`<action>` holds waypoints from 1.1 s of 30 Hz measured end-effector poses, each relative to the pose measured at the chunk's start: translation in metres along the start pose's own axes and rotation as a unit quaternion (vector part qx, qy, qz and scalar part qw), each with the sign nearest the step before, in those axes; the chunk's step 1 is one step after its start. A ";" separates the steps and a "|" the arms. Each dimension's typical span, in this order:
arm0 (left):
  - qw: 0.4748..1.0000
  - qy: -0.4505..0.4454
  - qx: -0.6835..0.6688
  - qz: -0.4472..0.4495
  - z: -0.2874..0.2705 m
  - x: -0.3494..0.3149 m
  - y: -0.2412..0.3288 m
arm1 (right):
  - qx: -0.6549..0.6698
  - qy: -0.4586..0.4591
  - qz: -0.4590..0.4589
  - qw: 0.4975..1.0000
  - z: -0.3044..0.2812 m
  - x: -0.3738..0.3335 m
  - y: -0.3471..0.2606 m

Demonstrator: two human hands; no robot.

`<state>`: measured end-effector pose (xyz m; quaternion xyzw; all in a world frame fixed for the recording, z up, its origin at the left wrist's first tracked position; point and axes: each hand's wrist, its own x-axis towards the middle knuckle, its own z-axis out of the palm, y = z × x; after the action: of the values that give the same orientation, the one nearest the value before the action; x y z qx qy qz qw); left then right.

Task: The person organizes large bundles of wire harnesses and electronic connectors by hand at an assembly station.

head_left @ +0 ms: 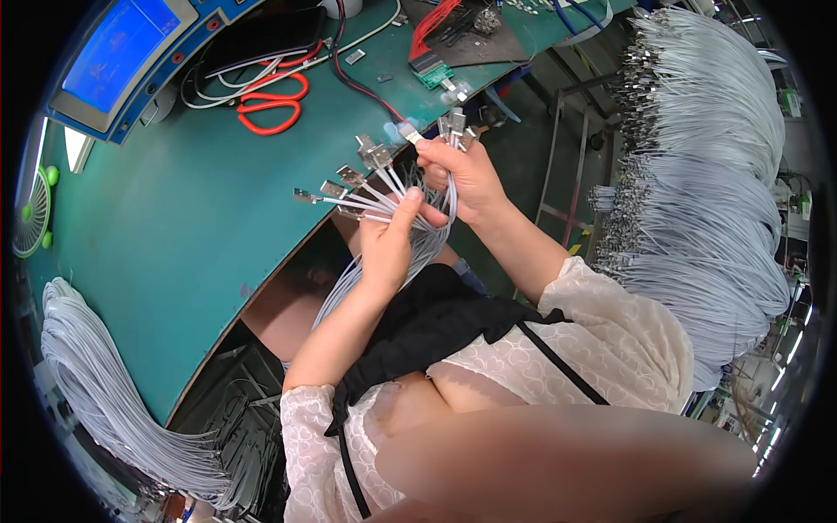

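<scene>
My left hand (390, 244) is closed around a bundle of pale grey USB cables, their metal plugs (351, 177) fanned out to the left above the thumb. The lengths of the cables (425, 247) hang down over my lap. My right hand (471, 179) pinches a white USB connector (409, 132) between thumb and fingers at the table's edge, where a red-and-black wire (362, 84) ends. Several more plugs (457, 124) stick up behind the right fingers, their cables running down through that hand. Whether the pinched connector is joined to the wire's end cannot be made out.
On the green table (174, 253) lie red-handled scissors (272, 105), a small green circuit board (432, 72) and a blue instrument (113, 65) with a lit screen. A green fan (35, 212) stands at left. Large cable bundles hang at right (697, 192) and lower left (113, 383).
</scene>
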<state>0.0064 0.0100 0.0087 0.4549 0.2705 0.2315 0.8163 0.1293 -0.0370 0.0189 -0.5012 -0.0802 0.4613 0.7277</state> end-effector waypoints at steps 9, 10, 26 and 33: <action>0.995 -0.035 0.093 0.031 0.001 0.003 -0.003 | -0.104 -0.026 -0.022 0.994 0.013 -0.008 -0.005; 0.982 -0.022 0.169 0.088 -0.001 -0.001 -0.004 | -0.105 -0.011 -0.040 0.994 0.015 -0.008 -0.003; 0.973 -0.053 0.189 0.118 -0.004 0.002 -0.006 | -0.117 -0.038 -0.017 0.992 0.008 0.000 -0.004; 0.992 -0.024 0.102 0.070 0.001 -0.001 -0.002 | -0.081 -0.007 -0.006 0.997 0.004 -0.011 -0.004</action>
<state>0.0067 0.0074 0.0080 0.5590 0.2405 0.2479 0.7538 0.1234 -0.0430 0.0279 -0.5546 -0.1255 0.4521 0.6872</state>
